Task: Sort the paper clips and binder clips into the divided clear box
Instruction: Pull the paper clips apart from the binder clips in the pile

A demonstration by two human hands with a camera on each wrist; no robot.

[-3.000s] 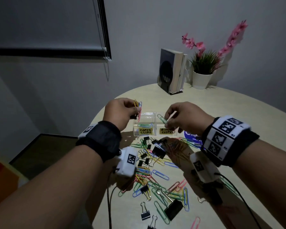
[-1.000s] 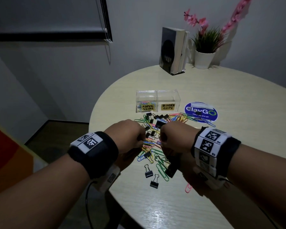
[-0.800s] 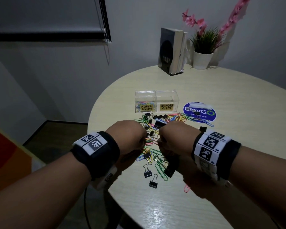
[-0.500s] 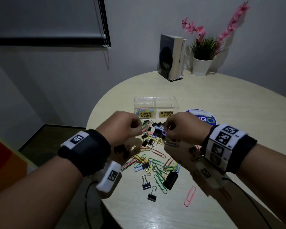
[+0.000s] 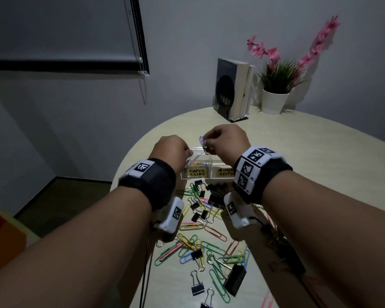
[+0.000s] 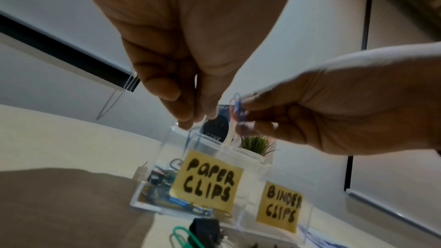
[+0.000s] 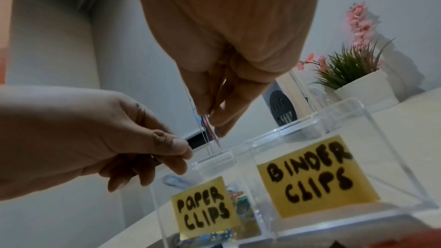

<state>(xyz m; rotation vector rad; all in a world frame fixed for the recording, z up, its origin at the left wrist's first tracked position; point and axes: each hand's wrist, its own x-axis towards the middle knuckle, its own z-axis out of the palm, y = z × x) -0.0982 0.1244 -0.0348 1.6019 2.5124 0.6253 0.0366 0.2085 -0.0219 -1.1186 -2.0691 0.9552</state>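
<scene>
The round pale wooden counter (image 5: 298,165) carries, toward its far left, the divided clear plastic box (image 5: 206,172) with yellow "PAPER CLIPS" and "BINDER CLIPS" labels, its left compartment holding a few coloured clips, and nearer lies a loose scatter of coloured wire paper clips (image 5: 196,245) mixed with small black binder clips (image 5: 197,287). Above the box's left compartment, the right hand (image 5: 226,144) has its fingers curled, pinching a blue wire paper clip (image 5: 203,145), while the left hand (image 5: 171,148) hangs just beside it over the left edge, fingertips (image 6: 188,120) bunched together, and I cannot tell whether they hold anything.
</scene>
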